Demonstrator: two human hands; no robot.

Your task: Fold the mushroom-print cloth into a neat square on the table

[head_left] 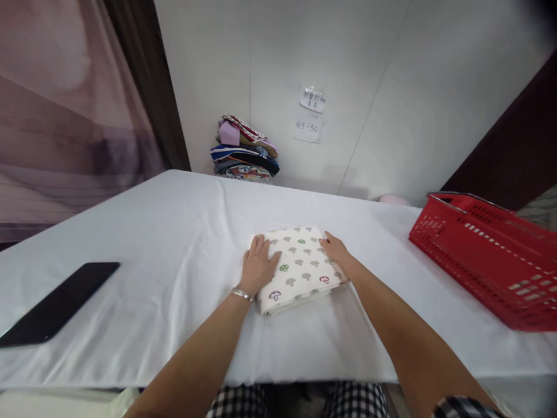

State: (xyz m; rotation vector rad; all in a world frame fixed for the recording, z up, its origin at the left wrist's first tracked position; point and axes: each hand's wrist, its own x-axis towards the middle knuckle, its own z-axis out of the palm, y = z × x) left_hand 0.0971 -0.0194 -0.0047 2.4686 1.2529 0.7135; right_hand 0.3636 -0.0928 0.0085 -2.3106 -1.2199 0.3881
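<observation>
A folded cream cloth (300,270) printed with small mushrooms lies on the white table (174,232) in front of me. My left hand (257,267) rests flat on the cloth's left part, fingers spread, with a bracelet at the wrist. My right hand (335,248) touches the cloth's right edge with its fingers laid along it. Neither hand grips anything.
A red plastic basket (487,255) stands at the right of the table. A black phone (58,302) lies near the left front edge. A stack of folded clothes (244,150) sits at the back against the white wall, under paper notes (310,116).
</observation>
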